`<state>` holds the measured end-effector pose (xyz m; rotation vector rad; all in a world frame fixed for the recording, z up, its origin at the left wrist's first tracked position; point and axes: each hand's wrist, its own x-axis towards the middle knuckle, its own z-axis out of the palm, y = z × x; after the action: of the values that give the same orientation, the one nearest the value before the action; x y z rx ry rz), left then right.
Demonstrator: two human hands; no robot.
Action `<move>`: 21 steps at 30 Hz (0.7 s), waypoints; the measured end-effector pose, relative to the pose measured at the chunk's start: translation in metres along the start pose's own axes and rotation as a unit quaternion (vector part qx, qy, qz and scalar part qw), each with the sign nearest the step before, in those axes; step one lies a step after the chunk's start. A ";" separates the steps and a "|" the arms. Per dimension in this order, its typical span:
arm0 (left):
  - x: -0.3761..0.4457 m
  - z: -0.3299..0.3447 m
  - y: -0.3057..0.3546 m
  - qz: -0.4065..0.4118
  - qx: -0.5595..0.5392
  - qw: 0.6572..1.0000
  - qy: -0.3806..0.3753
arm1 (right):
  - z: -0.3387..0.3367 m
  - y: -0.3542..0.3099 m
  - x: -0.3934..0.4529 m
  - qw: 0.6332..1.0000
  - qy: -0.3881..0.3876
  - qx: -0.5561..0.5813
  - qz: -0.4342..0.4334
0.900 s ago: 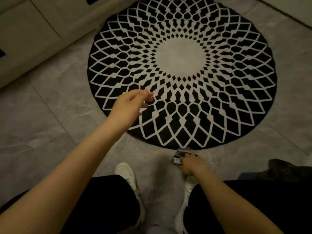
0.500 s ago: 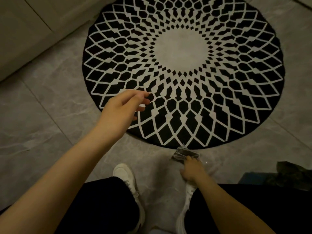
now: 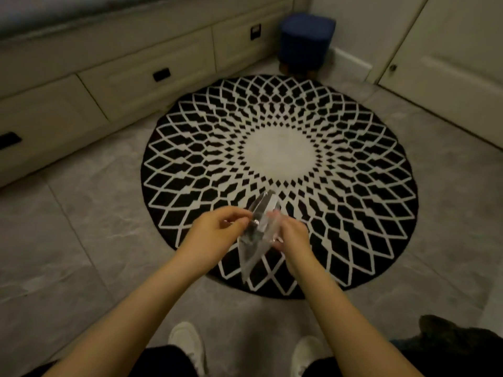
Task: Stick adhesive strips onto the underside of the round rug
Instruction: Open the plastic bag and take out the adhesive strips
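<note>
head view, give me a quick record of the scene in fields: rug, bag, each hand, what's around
rug: round black and white rug flat on the grey tile floor, patterned side up
bag: clear plastic bag with dark contents, held above the rug's near part
left hand: left hand pinches the bag's left side
right hand: right hand grips the bag's right side
strips: none seen on the rug
surroundings: blue stool beyond the rug, cream drawers on the left, white shoes at the bottom

Dim, warm indoor light, soft throughout
Wide-angle bending curves the edges; hands (image 3: 217, 232) and clear bag (image 3: 255, 240) smear with motion blur
</note>
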<state>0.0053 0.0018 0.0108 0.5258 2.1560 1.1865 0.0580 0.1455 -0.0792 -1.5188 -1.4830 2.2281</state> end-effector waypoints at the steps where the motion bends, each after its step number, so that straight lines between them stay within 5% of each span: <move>1: -0.002 -0.002 0.004 0.014 0.006 1.000 -0.002 | 0.002 -0.017 -0.008 0.999 -0.020 0.032 -0.007; 5: -0.011 -0.009 0.027 0.099 -0.018 0.994 0.031 | 0.000 -0.073 -0.047 0.991 -0.108 0.034 -0.075; 12: -0.041 -0.013 0.056 0.169 -0.051 0.980 0.092 | -0.002 -0.114 -0.108 0.983 -0.112 0.018 -0.142; 21: -0.048 -0.029 0.080 0.081 -0.312 0.934 0.155 | 0.001 -0.126 -0.146 0.959 -0.202 0.107 -0.169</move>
<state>0.0244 -0.0035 0.1066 0.2422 1.8381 2.0543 0.0779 0.1358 0.1124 -0.7107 -1.3949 2.4701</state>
